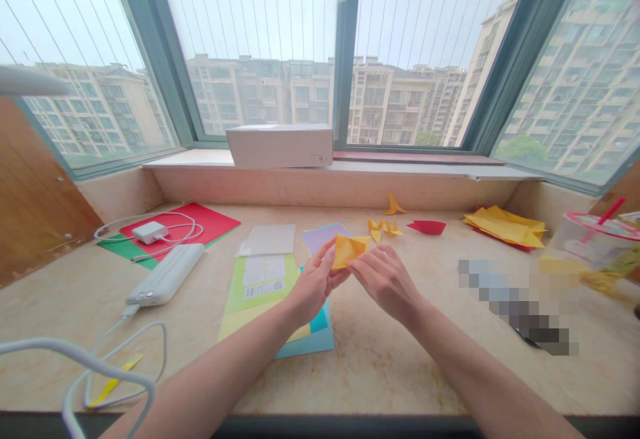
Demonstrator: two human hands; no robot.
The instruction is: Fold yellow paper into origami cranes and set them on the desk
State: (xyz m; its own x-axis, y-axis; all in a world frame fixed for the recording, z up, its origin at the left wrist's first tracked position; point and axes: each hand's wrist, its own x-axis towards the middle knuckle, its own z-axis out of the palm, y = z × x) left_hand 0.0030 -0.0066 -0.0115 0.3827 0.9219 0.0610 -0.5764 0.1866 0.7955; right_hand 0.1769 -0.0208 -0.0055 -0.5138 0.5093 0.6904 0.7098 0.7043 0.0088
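Observation:
A small folded piece of yellow paper is held up above the middle of the table, between both hands. My left hand grips its left side and lower edge, fingers closed round it. My right hand pinches its right side, with the fingertips partly hidden behind the knuckles. Just beyond lie folded yellow paper pieces, with another pointed yellow one behind them and a red folded piece to their right.
Coloured sheets lie left of centre. A white power bank, cables and red paper are at the left. Yellow sheets, a lidded cup and a pixelated object stand right. A white box rests on the sill.

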